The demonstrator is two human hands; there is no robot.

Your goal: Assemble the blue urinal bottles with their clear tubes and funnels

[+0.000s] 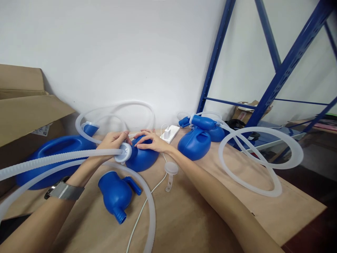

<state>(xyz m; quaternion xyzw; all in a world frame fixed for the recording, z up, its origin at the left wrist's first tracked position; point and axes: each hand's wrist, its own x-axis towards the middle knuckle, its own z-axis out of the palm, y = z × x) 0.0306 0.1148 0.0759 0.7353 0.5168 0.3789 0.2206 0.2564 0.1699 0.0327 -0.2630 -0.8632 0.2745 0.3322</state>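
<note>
My left hand (116, 140), with a watch on its wrist, is closed around a translucent white cap (123, 153) at the neck of a blue plastic bottle (143, 159). A ribbed clear hose (65, 155) runs left from this cap. My right hand (151, 143) holds the body of the same bottle from above, its fingers curled over near the neck. Nearer to me lies a blue funnel-shaped piece (117, 193) with a handle and a narrow spout. A loose translucent lid with a strap (171, 169) rests below my right wrist.
At left stand another blue bottle (60, 147) and an open cardboard box (31, 102). A white power strip (172, 133) with a charger and cable lies by the wall. Further right are more blue bottles (194, 144), a coiled hose (276, 191) and a blue metal rack (217, 52).
</note>
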